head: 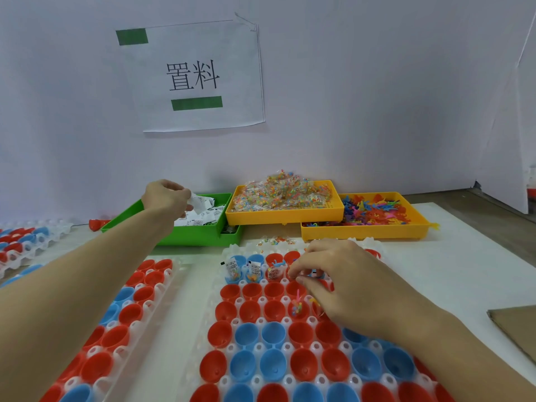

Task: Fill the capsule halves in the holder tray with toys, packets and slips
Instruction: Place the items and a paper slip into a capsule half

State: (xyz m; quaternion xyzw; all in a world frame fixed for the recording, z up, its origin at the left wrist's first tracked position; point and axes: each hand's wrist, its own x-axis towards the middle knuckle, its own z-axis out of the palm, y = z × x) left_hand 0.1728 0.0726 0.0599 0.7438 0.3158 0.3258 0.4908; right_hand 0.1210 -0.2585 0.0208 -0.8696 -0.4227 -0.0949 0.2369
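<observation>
- While your left hand (pixel 165 195) reaches over the green tray (pixel 200 233), it pinches a white paper slip (pixel 197 203) above the slip pile.
- Your right hand (pixel 342 282) hovers over the holder tray (pixel 232 348), fingers curled; whether they pinch anything, you cannot tell.
- Holder tray: on the counter (pixel 464 245), red and blue capsule halves (pixel 246 335) mostly empty; far-row halves hold slips, packets and toys.
- Yellow trays behind: bead packets (pixel 284 192), left; coloured toys (pixel 374 210), right.

Wall sheet (pixel 200 76) — printed characters "置料".
</observation>
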